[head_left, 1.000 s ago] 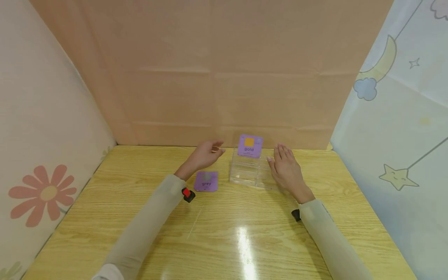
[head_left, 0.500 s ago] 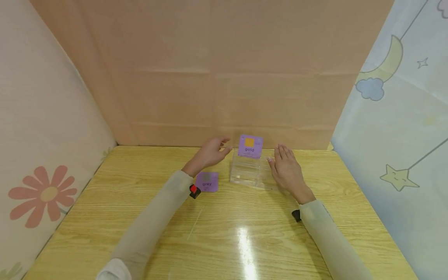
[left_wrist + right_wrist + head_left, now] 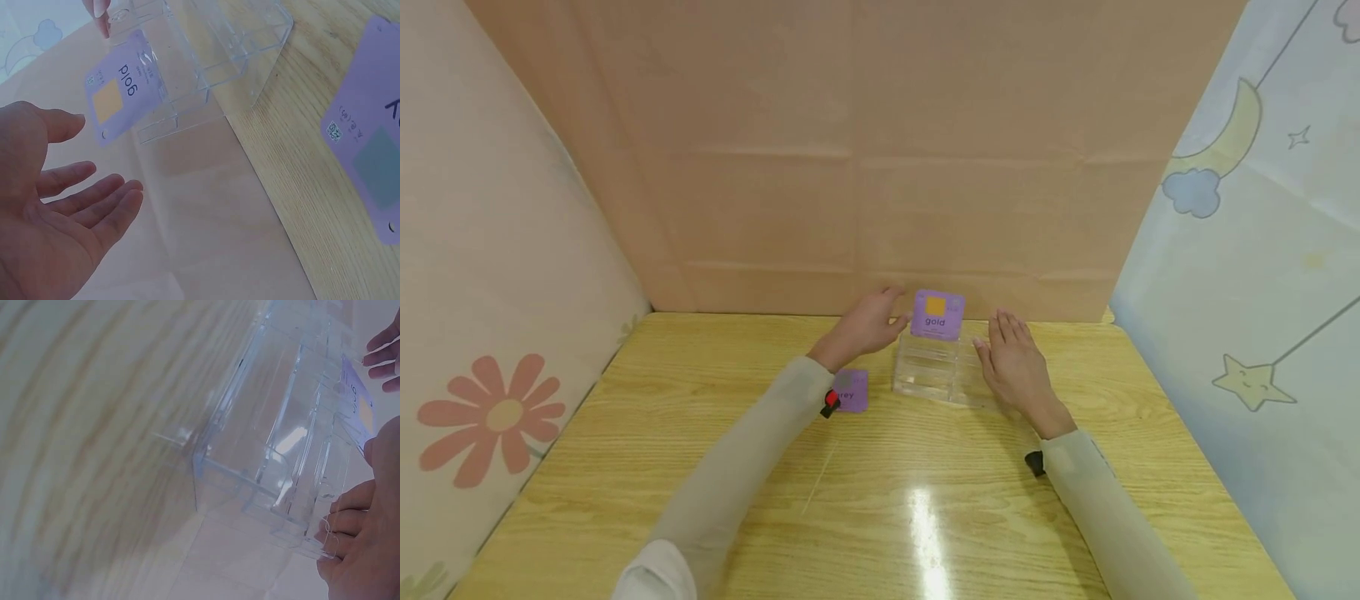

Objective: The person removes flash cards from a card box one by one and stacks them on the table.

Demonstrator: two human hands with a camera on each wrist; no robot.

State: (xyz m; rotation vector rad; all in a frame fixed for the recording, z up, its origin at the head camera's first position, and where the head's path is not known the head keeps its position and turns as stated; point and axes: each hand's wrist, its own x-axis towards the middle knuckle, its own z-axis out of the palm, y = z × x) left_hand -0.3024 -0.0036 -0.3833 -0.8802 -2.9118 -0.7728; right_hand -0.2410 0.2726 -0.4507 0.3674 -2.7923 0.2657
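A purple card with a gold square and the word "gold" (image 3: 937,315) stands in the back slot of a clear plastic tiered holder (image 3: 923,373). My left hand (image 3: 863,327) is just left of that card, its thumb and fingers spread and nothing between them, as the left wrist view shows. At the holder's right side lies my right hand (image 3: 1017,368), fingers extended together along it; in the right wrist view the fingers (image 3: 350,522) are right at its end wall. A second purple card, with a grey square (image 3: 378,165), lies flat on the table, partly covered by the left wrist in the head view.
The wooden table (image 3: 880,508) ends at a brown paper backdrop (image 3: 880,208) close behind the holder. Patterned panels stand on both sides, a flower (image 3: 505,414) on the left one and a star (image 3: 1253,382) on the right one.
My left hand has moved right and slightly back, closer to the gold card, and its wrist now overlaps the grey card. The right hand, the holder and both cards have stayed in place.
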